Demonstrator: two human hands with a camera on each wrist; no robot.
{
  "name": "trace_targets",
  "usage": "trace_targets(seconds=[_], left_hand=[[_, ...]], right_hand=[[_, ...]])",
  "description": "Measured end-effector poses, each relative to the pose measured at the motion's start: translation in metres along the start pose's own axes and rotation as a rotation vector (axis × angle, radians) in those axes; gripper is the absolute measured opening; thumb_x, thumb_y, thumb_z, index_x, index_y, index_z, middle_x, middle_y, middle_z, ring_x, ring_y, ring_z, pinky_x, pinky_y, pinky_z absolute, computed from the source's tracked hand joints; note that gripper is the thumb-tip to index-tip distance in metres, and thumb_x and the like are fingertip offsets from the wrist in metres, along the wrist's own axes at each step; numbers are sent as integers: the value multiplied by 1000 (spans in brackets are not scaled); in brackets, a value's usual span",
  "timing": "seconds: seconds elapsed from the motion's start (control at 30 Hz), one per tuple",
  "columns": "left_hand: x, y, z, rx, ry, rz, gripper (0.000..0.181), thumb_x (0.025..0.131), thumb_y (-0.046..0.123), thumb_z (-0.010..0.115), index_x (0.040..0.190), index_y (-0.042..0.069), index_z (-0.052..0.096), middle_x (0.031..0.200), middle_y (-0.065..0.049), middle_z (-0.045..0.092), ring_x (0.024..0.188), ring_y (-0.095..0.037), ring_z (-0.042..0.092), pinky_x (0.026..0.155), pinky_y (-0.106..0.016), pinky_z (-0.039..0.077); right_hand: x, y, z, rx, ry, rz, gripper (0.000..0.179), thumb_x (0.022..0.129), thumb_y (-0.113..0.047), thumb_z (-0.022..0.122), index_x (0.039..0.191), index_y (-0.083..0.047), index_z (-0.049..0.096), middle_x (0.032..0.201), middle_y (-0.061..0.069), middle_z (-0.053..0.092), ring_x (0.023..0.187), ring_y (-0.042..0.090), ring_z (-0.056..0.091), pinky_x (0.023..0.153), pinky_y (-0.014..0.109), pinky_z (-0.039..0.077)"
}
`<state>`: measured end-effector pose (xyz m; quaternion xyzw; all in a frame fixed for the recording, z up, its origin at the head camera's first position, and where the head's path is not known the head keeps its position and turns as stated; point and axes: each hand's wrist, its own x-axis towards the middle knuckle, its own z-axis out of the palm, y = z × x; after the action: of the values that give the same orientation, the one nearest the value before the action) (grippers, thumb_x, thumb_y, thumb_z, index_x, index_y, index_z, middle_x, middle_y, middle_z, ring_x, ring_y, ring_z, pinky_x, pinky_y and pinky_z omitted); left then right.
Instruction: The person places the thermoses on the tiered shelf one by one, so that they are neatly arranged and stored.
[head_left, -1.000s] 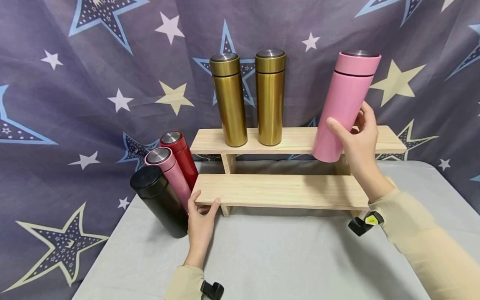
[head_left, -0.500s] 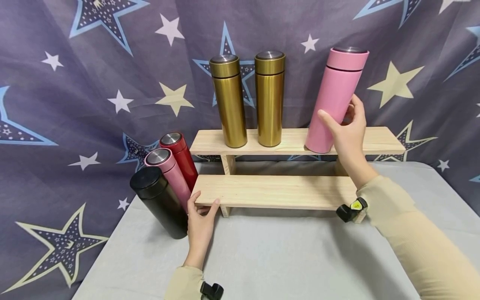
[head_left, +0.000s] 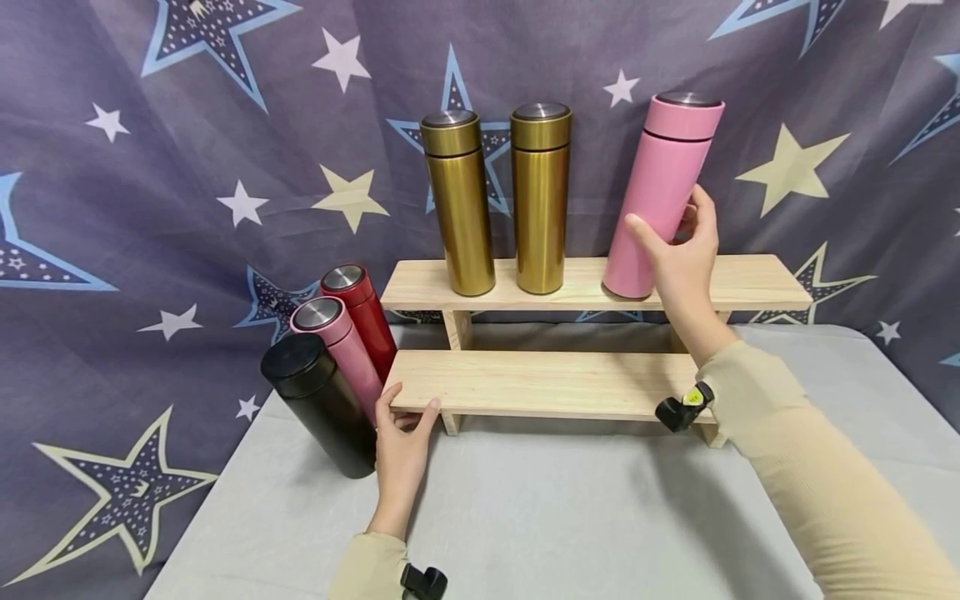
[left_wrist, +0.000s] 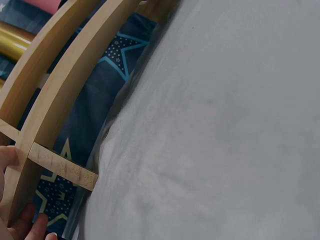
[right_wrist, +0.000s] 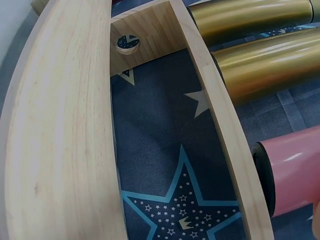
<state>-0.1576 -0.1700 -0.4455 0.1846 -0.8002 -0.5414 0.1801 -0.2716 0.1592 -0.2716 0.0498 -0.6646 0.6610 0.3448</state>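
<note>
In the head view my right hand (head_left: 684, 258) grips the lower half of a pink thermos (head_left: 663, 196) with a steel-topped lid. The thermos leans to the right. Its base is at the upper step of a two-step wooden stand (head_left: 585, 283); whether it touches the wood I cannot tell. Two gold thermoses, a left one (head_left: 461, 208) and a right one (head_left: 542, 208), stand on that same step. My left hand (head_left: 401, 458) holds the left end of the lower step (head_left: 540, 383), thumb on the front edge. The left wrist view shows fingers (left_wrist: 37, 227) under the board.
Beside the stand's left end are a black thermos (head_left: 322, 408), a second pink thermos (head_left: 347, 350) and a red thermos (head_left: 367, 317), close together. A pale cloth (head_left: 555, 517) covers the table. Behind hangs a star-patterned curtain (head_left: 187, 250).
My right hand has carried the pink thermos leftward and back, from in front of the upper step's edge to the step, and its tilt has lessened slightly. The left hand has stayed put.
</note>
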Motion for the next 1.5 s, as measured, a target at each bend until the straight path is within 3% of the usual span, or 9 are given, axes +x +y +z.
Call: trace_targets(seconds=[0.13, 0.37, 0.97, 1.33, 1.5], left_hand=[[0, 0, 0, 1, 1, 0, 70, 87, 47, 74, 144, 26, 40, 110, -14, 66, 105, -25, 62, 86, -49, 36], [1, 0, 0, 9, 2, -1, 69, 87, 47, 74, 144, 26, 40, 109, -14, 67, 105, -24, 62, 86, -48, 36], [0, 0, 0, 8, -1, 0, 70, 87, 48, 74, 144, 26, 40, 109, -14, 67, 105, -24, 62, 83, -46, 37], [1, -1, 1, -15, 2, 6, 70, 86, 48, 75, 143, 25, 41, 111, -13, 64, 104, -23, 61, 82, -44, 38], [1, -1, 1, -15, 2, 5, 70, 86, 48, 74, 143, 25, 41, 111, -12, 63, 104, -23, 61, 83, -44, 37]], right_hand=[[-4, -8, 3, 8, 7, -10, 68, 79, -19, 81, 140, -14, 50, 108, -5, 53, 99, 9, 50, 83, 25, 39], [-1, -4, 6, -9, 16, -9, 68, 80, -18, 81, 140, -15, 50, 111, -4, 54, 100, 10, 50, 85, 25, 39], [-9, -16, 12, -47, -37, -34, 69, 82, -17, 79, 142, -10, 46, 118, 2, 55, 107, 10, 49, 88, 25, 39], [8, 19, 9, -89, -58, -31, 80, 80, -23, 84, 147, -19, 41, 129, 3, 52, 115, 12, 47, 92, 27, 39], [6, 22, 1, -125, -98, -41, 84, 81, -24, 84, 150, -22, 37, 136, 2, 51, 119, 12, 48, 91, 25, 39]])
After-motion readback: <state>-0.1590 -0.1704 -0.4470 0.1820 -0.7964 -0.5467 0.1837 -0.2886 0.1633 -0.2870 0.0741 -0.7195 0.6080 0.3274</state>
